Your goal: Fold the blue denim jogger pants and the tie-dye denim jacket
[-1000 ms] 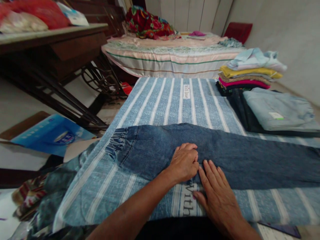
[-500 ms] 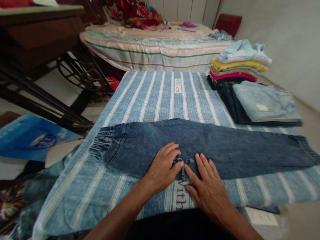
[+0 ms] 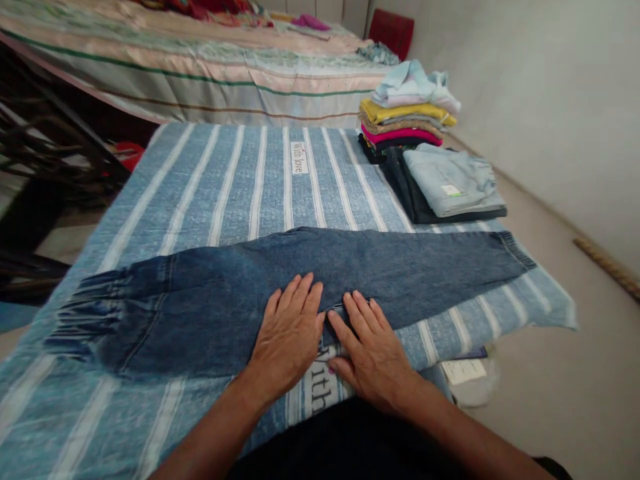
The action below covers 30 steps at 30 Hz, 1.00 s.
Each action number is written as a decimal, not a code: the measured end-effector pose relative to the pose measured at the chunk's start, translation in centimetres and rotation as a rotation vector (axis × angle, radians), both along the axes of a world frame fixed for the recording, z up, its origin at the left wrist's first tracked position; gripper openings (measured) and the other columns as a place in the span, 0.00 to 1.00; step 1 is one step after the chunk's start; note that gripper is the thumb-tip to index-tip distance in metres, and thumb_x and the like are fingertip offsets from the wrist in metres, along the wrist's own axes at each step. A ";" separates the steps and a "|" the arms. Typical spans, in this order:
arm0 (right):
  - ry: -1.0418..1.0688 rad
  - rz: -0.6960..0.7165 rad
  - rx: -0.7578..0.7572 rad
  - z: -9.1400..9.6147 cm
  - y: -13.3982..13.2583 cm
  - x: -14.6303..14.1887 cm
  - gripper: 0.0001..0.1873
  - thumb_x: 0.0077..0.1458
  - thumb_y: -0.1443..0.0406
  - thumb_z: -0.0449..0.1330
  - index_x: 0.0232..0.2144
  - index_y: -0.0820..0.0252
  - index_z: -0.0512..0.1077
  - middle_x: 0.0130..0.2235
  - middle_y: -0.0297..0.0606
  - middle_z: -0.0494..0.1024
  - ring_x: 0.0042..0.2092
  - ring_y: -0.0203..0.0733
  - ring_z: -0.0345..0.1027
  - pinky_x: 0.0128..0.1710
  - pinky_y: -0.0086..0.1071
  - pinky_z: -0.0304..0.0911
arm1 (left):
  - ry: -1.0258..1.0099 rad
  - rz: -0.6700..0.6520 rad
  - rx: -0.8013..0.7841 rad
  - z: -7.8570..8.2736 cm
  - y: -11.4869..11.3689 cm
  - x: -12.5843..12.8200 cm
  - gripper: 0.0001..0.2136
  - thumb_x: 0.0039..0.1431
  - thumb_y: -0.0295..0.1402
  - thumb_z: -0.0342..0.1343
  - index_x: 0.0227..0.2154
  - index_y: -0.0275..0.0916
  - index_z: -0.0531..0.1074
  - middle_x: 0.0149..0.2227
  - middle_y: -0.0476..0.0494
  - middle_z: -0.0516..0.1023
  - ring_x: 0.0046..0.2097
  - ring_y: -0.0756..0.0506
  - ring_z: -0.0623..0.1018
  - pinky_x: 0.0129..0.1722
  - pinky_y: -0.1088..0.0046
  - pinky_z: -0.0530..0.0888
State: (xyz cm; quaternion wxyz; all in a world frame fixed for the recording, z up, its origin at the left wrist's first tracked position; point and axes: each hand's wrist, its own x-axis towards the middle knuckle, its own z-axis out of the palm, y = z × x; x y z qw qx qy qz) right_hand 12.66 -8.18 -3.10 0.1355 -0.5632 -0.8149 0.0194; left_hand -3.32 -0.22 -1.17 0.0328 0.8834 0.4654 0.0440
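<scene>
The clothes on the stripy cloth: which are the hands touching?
The long blue denim trousers, laid flat under left hand and right hand; the other clothes are stacked farther back.

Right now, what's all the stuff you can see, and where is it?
Denim trousers: one, blue, across striped cloth.
Striped cloth: one, blue and white, underneath.
Clothes stack: one, mixed colours, far right.
Folded garments: count unclear, pale blue over dark, nearer than stack.
Bed: one, pale with stripes, behind.
Small cloth: one, purple, on bed.
Cloth bundle: one, red, on bed.
Frame: one, dark, left.
Strip: one, brown, on floor, right.
Left hand: one, bare, on trousers.
Right hand: one, bare, on trousers' edge.
</scene>
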 end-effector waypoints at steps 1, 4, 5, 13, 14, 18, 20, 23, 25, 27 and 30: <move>0.006 0.000 0.005 0.0 0.0 0.0 0.36 0.56 0.50 0.55 0.61 0.62 0.57 0.64 0.58 0.50 0.66 0.59 0.37 0.60 0.55 0.45 | 0.012 0.002 0.006 0.0 0.1 0.1 0.21 0.62 0.31 0.41 0.57 0.34 0.61 0.62 0.37 0.59 0.63 0.38 0.58 0.58 0.53 0.59; 0.026 -0.005 0.006 0.0 0.1 -0.1 0.35 0.56 0.51 0.56 0.60 0.64 0.58 0.64 0.58 0.50 0.66 0.59 0.37 0.60 0.55 0.44 | 0.058 0.023 0.000 0.5 0.1 0.5 0.21 0.62 0.31 0.42 0.57 0.34 0.62 0.62 0.37 0.59 0.63 0.37 0.58 0.57 0.52 0.59; 0.032 -0.007 0.006 0.0 0.1 -0.1 0.35 0.56 0.51 0.56 0.60 0.64 0.58 0.64 0.58 0.50 0.66 0.59 0.37 0.60 0.55 0.44 | 0.075 0.035 -0.006 0.7 0.0 0.7 0.21 0.61 0.31 0.42 0.57 0.34 0.62 0.62 0.36 0.60 0.63 0.37 0.59 0.57 0.51 0.59; 0.035 -0.008 -0.019 0.1 0.3 -0.1 0.38 0.56 0.50 0.54 0.62 0.66 0.54 0.64 0.58 0.52 0.66 0.58 0.37 0.61 0.53 0.43 | 0.099 0.020 0.043 1.6 0.4 2.9 0.21 0.63 0.32 0.41 0.57 0.34 0.62 0.64 0.35 0.55 0.65 0.36 0.55 0.59 0.50 0.55; 0.033 -0.004 -0.019 0.1 0.2 0.0 0.38 0.57 0.50 0.54 0.62 0.66 0.53 0.64 0.58 0.52 0.66 0.58 0.37 0.62 0.53 0.43 | 0.096 0.014 0.046 1.4 0.5 3.0 0.21 0.64 0.33 0.40 0.58 0.34 0.61 0.64 0.34 0.55 0.64 0.36 0.54 0.59 0.50 0.55; 0.028 0.039 0.001 0.2 0.1 0.4 0.39 0.56 0.51 0.55 0.62 0.67 0.53 0.64 0.58 0.50 0.66 0.58 0.35 0.62 0.54 0.43 | 0.098 0.012 0.058 0.8 0.8 2.8 0.23 0.65 0.37 0.37 0.59 0.33 0.59 0.64 0.35 0.55 0.64 0.36 0.55 0.58 0.49 0.56; 0.026 0.062 0.009 0.3 0.0 0.8 0.39 0.56 0.51 0.55 0.62 0.69 0.52 0.64 0.58 0.50 0.66 0.58 0.34 0.62 0.53 0.43 | 0.103 0.013 0.065 0.8 0.7 2.8 0.23 0.66 0.37 0.36 0.59 0.33 0.58 0.64 0.35 0.55 0.64 0.36 0.55 0.58 0.49 0.56; 0.022 0.095 0.003 0.4 0.0 1.5 0.39 0.56 0.53 0.55 0.62 0.72 0.52 0.64 0.56 0.50 0.67 0.55 0.33 0.62 0.51 0.44 | 0.107 0.018 0.068 0.7 0.6 2.8 0.23 0.66 0.38 0.35 0.59 0.33 0.58 0.64 0.35 0.55 0.64 0.36 0.55 0.57 0.48 0.56; 0.013 0.116 -0.009 0.5 0.0 1.8 0.38 0.56 0.54 0.55 0.62 0.73 0.52 0.64 0.55 0.51 0.67 0.54 0.33 0.62 0.51 0.44 | 0.104 0.023 0.063 0.7 0.6 2.9 0.23 0.66 0.39 0.35 0.59 0.33 0.58 0.64 0.35 0.55 0.64 0.35 0.55 0.57 0.48 0.56; 0.002 0.127 -0.013 0.6 0.0 2.0 0.38 0.57 0.54 0.55 0.62 0.73 0.51 0.64 0.55 0.51 0.67 0.54 0.34 0.62 0.52 0.44 | 0.097 0.027 0.054 0.7 0.6 2.9 0.23 0.66 0.39 0.35 0.59 0.34 0.58 0.64 0.36 0.55 0.64 0.35 0.55 0.57 0.47 0.56; -0.026 0.132 -0.005 0.7 0.0 2.1 0.37 0.57 0.54 0.54 0.61 0.72 0.52 0.64 0.54 0.51 0.66 0.53 0.35 0.62 0.53 0.43 | 0.082 0.033 0.033 0.7 0.5 2.9 0.23 0.66 0.39 0.35 0.59 0.34 0.59 0.64 0.36 0.55 0.64 0.36 0.55 0.57 0.47 0.56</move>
